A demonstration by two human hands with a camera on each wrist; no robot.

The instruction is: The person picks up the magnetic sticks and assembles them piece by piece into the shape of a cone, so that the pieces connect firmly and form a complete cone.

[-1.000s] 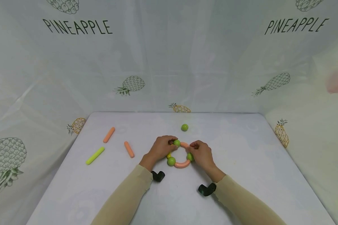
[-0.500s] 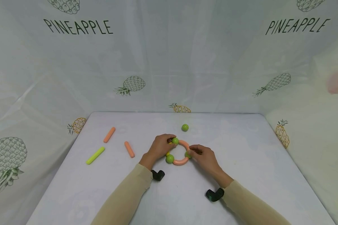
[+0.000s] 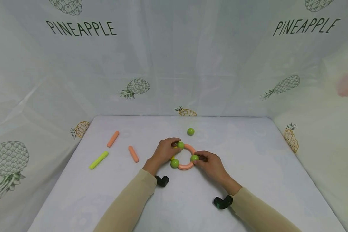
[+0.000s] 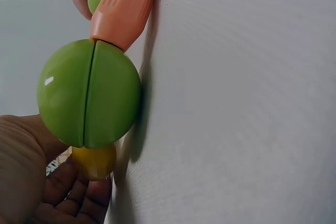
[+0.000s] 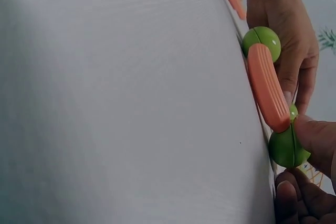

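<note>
In the head view a small ring of toy pieces lies on the table. It joins green balls with an upper curved orange rod point(image 3: 190, 149), a lower curved orange rod point(image 3: 186, 166) and a yellow rod point(image 3: 172, 158). My left hand point(image 3: 163, 152) holds the ring's upper-left green ball point(image 3: 180, 145), fingers behind it and thumb in front. On the right side, my right hand point(image 3: 213, 165) pinches another green ball point(image 3: 194, 158) between thumb and fingers. The lower-left green ball point(image 4: 89, 95) looms large in the left wrist view, partly hiding the yellow rod point(image 4: 95, 162).
Two straight orange rods, one farther back point(image 3: 113, 139) and one nearer point(image 3: 133, 154), lie left of the ring beside a yellow-green rod point(image 3: 98, 160). A loose green ball point(image 3: 190, 131) sits behind it. The white table point(image 3: 249, 145) meets a pineapple-print curtain point(image 3: 174, 58).
The ring has shifted slightly left and away from me. My right forearm has swung outward to the right, and the right-hand ball now shows more fully between the fingers.
</note>
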